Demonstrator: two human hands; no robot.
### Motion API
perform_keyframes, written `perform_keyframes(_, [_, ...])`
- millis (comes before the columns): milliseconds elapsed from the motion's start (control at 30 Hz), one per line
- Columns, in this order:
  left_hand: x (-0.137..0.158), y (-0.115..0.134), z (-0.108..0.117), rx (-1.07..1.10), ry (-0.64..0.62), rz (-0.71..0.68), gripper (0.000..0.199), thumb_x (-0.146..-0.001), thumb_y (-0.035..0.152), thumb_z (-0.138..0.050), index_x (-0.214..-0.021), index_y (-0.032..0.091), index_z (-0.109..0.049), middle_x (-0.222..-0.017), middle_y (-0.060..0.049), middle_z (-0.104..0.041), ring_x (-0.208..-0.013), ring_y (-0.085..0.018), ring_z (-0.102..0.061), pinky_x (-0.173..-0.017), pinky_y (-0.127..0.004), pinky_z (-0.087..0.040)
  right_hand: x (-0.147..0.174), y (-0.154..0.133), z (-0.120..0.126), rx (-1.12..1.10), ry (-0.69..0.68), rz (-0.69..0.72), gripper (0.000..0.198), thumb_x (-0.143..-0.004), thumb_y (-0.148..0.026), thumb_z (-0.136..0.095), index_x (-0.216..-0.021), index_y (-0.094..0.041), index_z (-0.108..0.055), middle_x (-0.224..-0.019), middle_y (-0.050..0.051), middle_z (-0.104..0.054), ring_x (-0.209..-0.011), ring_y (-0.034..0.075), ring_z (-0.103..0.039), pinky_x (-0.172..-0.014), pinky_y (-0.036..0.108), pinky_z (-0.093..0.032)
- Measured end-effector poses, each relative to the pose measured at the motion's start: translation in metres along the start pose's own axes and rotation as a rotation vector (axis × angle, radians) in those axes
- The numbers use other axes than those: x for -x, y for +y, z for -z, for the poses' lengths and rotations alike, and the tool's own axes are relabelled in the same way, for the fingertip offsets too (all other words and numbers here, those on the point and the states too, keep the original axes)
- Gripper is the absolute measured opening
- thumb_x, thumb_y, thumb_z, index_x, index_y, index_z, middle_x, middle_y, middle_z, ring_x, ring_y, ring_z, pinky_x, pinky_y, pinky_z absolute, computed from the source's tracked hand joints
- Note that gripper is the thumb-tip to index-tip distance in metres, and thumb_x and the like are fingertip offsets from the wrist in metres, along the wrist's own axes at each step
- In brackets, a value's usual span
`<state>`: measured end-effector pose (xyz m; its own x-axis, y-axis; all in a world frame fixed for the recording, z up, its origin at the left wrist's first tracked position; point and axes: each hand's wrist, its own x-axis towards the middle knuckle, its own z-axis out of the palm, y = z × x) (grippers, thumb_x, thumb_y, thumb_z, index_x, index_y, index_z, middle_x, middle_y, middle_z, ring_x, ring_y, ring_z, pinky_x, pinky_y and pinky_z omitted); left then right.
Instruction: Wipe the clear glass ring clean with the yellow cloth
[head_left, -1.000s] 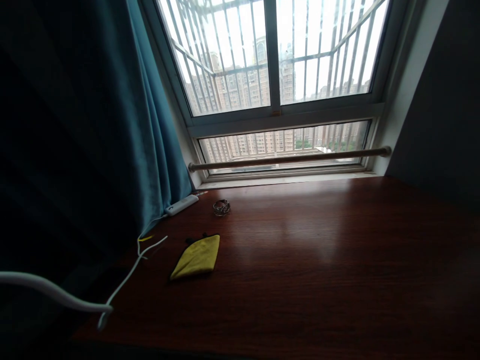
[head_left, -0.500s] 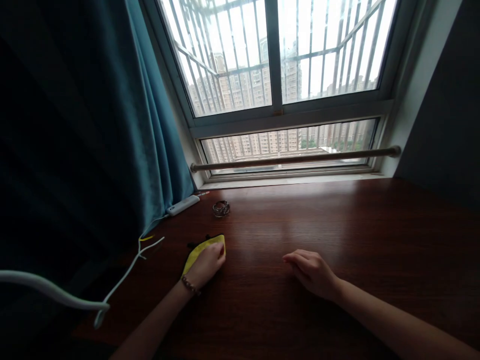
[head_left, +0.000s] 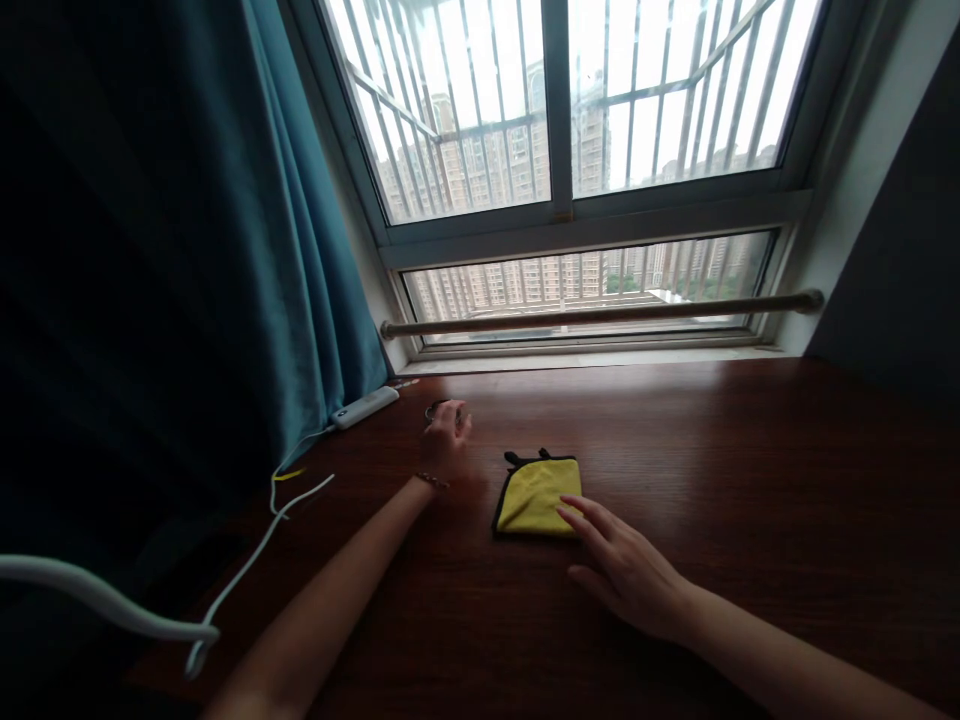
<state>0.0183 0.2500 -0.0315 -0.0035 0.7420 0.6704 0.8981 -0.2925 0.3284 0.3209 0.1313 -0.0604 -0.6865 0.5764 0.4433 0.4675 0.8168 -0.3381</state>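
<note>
A folded yellow cloth (head_left: 536,495) with black edging and small black loops lies flat on the brown wooden table. My right hand (head_left: 626,565) is open beside it, with outstretched fingertips over its right edge. Farther back, my left hand (head_left: 448,430), a beaded bracelet on its wrist, has its fingers curled down around a small dark metal ring-shaped bundle (head_left: 430,412). The hand covers most of that bundle, and its wrist is slightly blurred.
A white power strip (head_left: 365,408) lies by the blue curtain (head_left: 322,300) at the left. White cables (head_left: 247,560) run along the table's left side, with a thicker one in front. Behind the table is a barred window with a horizontal rail (head_left: 600,316).
The yellow cloth has moved right, from under my left hand to beside my right. My left hand has let go of it and reached back to the metal bundle. My right fingers have spread.
</note>
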Motion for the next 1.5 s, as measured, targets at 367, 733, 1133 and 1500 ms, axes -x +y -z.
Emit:
perform_keyframes(367, [0.008,-0.081,-0.031,-0.277,-0.097,0.048,0.046,-0.078,0.029,-0.056,-0.116,0.006,-0.045,-0.109,-0.018,-0.05,-0.092,-0.026,-0.057,-0.077,-0.036,-0.049,-0.004,0.001,-0.002,0.165,-0.059,-0.132,0.02,-0.091,-0.025,-0.042,-0.09,-0.015,-0.059,-0.09,0.008,-0.056,-0.085,0.021,-0.053,-0.077,0.036,-0.045])
perform_keyframes(733, [0.028,-0.02,-0.026,-0.271,-0.105,-0.22,0.021,-0.085,0.023,-0.046,-0.103,0.016,-0.054,-0.1,-0.008,-0.053,-0.081,-0.016,-0.056,-0.071,-0.026,-0.047,-0.005,0.003,0.002,0.036,0.011,0.013,0.025,-0.089,-0.024,-0.044,-0.11,-0.013,-0.054,-0.11,0.01,-0.055,-0.103,0.022,-0.049,-0.087,0.035,-0.043])
perform_keyframes(1133, [0.076,0.078,-0.01,-0.052,-0.007,-0.728,0.024,-0.082,0.022,-0.052,-0.106,0.021,-0.054,-0.09,-0.005,-0.057,-0.07,-0.011,-0.056,-0.061,-0.022,-0.045,-0.004,0.017,0.005,0.376,0.128,-0.502,0.009,-0.077,-0.016,-0.046,-0.074,-0.012,-0.054,-0.075,0.012,-0.058,-0.07,0.028,-0.056,-0.059,0.039,-0.046])
perform_keyframes(1500, [0.077,0.083,-0.005,0.029,-0.044,-0.837,0.031,-0.079,0.017,-0.057,-0.11,0.021,-0.053,-0.085,-0.002,-0.06,-0.066,-0.01,-0.054,-0.057,-0.022,-0.044,-0.003,0.036,0.005,-0.097,0.434,-0.668,0.03,-0.088,-0.029,-0.036,-0.084,-0.013,-0.061,-0.077,0.01,-0.061,-0.069,0.025,-0.056,-0.058,0.032,-0.042])
